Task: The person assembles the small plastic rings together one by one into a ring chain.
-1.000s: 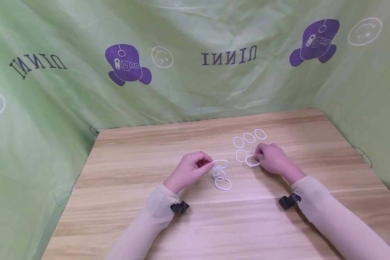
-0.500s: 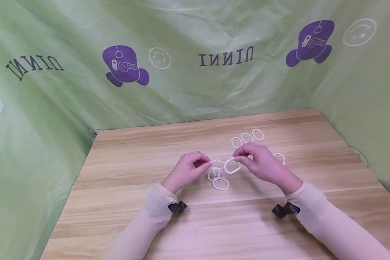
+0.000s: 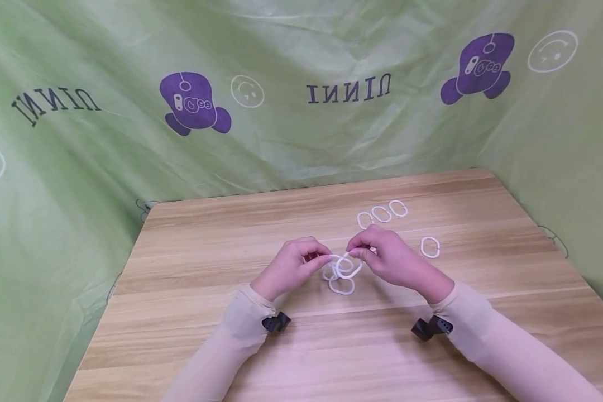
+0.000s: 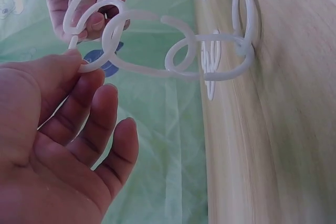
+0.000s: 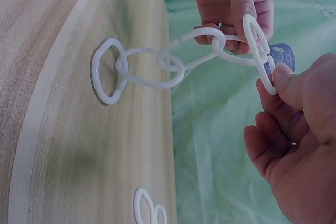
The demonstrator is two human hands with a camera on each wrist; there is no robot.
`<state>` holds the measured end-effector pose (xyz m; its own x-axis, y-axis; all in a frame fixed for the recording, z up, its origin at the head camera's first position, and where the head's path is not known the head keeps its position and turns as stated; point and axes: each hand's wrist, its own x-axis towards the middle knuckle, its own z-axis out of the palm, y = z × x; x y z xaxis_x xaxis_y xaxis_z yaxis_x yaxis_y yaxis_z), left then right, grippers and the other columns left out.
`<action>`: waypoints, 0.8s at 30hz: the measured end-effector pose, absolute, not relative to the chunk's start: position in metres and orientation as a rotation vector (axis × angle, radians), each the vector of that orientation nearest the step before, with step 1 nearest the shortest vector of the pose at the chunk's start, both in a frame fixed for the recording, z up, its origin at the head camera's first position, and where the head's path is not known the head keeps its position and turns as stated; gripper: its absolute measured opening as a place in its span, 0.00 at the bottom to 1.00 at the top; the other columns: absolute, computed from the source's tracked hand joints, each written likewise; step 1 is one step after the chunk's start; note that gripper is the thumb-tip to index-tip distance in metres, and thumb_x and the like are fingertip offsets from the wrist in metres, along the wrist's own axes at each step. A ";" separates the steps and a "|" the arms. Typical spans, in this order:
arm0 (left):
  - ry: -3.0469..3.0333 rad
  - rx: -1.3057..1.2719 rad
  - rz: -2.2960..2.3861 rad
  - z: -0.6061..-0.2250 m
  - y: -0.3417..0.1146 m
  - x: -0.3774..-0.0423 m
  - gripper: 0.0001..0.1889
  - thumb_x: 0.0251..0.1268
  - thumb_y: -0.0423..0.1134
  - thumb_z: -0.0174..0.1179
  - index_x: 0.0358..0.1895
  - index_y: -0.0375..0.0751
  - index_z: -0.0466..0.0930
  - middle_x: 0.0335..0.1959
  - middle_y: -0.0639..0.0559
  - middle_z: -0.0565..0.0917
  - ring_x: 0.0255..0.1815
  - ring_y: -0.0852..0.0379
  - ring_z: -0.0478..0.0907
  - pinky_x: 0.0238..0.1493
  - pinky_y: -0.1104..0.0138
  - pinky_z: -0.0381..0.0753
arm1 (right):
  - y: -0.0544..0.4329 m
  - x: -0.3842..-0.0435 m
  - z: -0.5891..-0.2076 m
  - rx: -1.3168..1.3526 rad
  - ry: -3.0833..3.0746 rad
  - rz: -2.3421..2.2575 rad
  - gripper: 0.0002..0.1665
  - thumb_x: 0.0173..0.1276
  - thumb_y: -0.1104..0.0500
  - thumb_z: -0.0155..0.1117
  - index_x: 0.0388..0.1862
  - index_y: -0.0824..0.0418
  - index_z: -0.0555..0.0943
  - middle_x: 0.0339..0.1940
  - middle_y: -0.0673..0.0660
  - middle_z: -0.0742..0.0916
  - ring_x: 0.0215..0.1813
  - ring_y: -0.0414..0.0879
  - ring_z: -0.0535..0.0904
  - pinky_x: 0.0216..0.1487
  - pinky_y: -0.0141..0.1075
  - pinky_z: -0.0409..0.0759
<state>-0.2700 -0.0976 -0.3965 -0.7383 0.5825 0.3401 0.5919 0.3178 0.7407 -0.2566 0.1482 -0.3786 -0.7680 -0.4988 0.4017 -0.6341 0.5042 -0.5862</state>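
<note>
- Right hand (image 3: 394,257): fingers pinching the loose ring (image 5: 255,52), which reaches leftward — long axis slanted — and visually overlaps the top link (image 4: 100,65); whether hooked, I can't tell.
- Left hand (image 3: 291,265): fingers pinching that top link; chain (image 4: 226,75) hangs below, well in from the table's (image 3: 341,357) far edge.

This looks like a small, cloth-walled recording booth; what kind of building stands around it cannot be told. Creased, slightly shiny light-green fabric (image 3: 281,151) hangs behind and along both sides, printed with rounded purple cartoon figures (image 3: 193,100), white-outlined round smiling faces (image 3: 247,91) and dark purple capital lettering (image 3: 352,89). A broad, light-brown wood-grain tabletop (image 3: 321,357) stands close against the fabric, and small black camera-like devices (image 3: 276,322) sit near the ends of long pale-beige cloth sleeves (image 3: 216,349), one on each
</note>
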 end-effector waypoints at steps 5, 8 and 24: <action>-2.518 -1.161 -1.421 -0.396 -0.097 -0.270 0.04 0.66 0.34 0.65 0.38 0.37 0.86 0.30 0.59 0.80 0.29 0.57 0.75 0.30 0.66 0.77 | 0.146 -0.256 -0.378 0.979 -2.582 1.113 0.05 0.63 0.64 0.70 0.33 0.54 0.85 0.31 0.43 0.82 0.36 0.39 0.74 0.37 0.39 0.76; -2.504 -1.175 -1.414 -0.396 -0.097 -0.269 0.04 0.66 0.33 0.65 0.38 0.37 0.86 0.30 0.59 0.80 0.28 0.59 0.75 0.30 0.68 0.76 | 0.145 -0.255 -0.379 0.983 -2.597 1.114 0.04 0.64 0.64 0.70 0.33 0.55 0.85 0.30 0.42 0.81 0.36 0.39 0.73 0.37 0.41 0.76; -2.554 -1.232 -1.431 -0.394 -0.098 -0.266 0.04 0.65 0.39 0.66 0.39 0.46 0.86 0.31 0.61 0.82 0.31 0.63 0.76 0.33 0.68 0.78 | 0.141 -0.251 -0.381 0.954 -2.638 1.054 0.03 0.66 0.63 0.67 0.34 0.56 0.84 0.30 0.44 0.80 0.35 0.39 0.72 0.36 0.35 0.75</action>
<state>-0.2662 -0.0982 -0.3941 -0.6985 0.6394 0.3213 0.6079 0.2933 0.7379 -0.2512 0.1412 -0.3809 -0.7878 -0.5066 0.3502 -0.6084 0.5522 -0.5700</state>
